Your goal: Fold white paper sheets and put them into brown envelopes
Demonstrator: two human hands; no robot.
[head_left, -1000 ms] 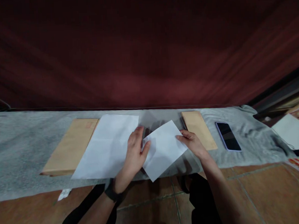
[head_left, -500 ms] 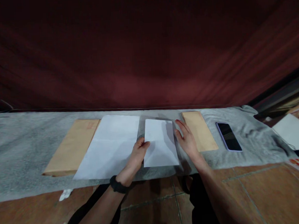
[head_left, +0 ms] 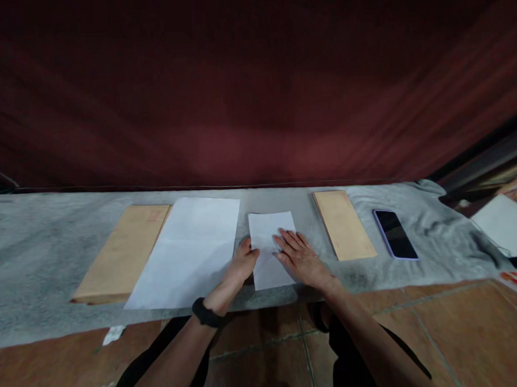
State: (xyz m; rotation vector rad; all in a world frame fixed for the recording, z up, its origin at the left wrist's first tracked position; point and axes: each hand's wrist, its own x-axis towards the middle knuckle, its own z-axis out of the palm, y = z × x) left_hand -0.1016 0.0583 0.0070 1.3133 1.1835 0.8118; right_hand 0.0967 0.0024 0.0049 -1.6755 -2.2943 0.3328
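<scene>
A small sheet of white paper (head_left: 267, 269), apparently folded, lies on the grey cloth in front of me. My left hand (head_left: 244, 258), with a black band at the wrist, pinches the paper's left edge with the thumb on top. Flat on its right side rests my right hand (head_left: 301, 256), fingers stretched out and covering part of the right edge. To the left is a larger stack or sheet of white paper (head_left: 187, 250) with a faint crease across it.
Brown envelopes (head_left: 124, 251) lie at the left, and narrower brown envelopes (head_left: 344, 226) at the right. Beyond them is a phone (head_left: 395, 235) in a purple case. The grey cloth (head_left: 35, 265) meets a dark red curtain (head_left: 253, 100) behind. Below is a tiled floor (head_left: 260, 363).
My right hand has moved left from beside the paper and now lies flat on it. The paper sits lower and looks narrower. My left hand still grips its left edge.
</scene>
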